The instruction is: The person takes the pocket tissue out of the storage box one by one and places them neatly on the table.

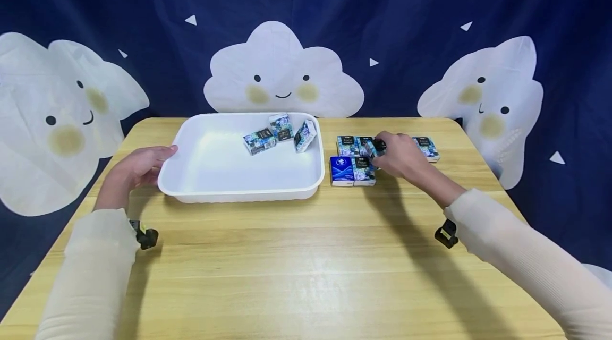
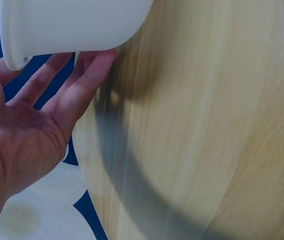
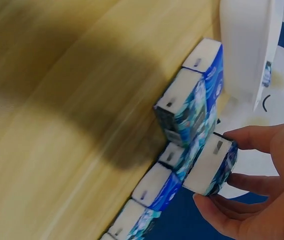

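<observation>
While the left hand point(image 1: 143, 163) grips the white tray point(image 1: 210, 172) holding three small packs point(image 1: 260, 142), the right hand point(image 1: 399, 156) pinches another pack point(image 3: 208, 167).

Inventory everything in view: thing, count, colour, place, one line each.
Table: one, pale wood-coloured, under the tray
Backdrop: one, navy with white clouds and triangles, behind the table
Tray: one, white, left of centre
Floral packs: three, blue-green and white, in the tray's right side
Other floral packs: several, some hidden, same colours, right of the tray
Plain blue packs: two visible, among those
Held pack: one, floral, in the right hand
Wrist cameras: two, black, at the cuffs
Sleeves: two, cream, both arms
Hands: two, bare, left hand at the tray's left end
</observation>
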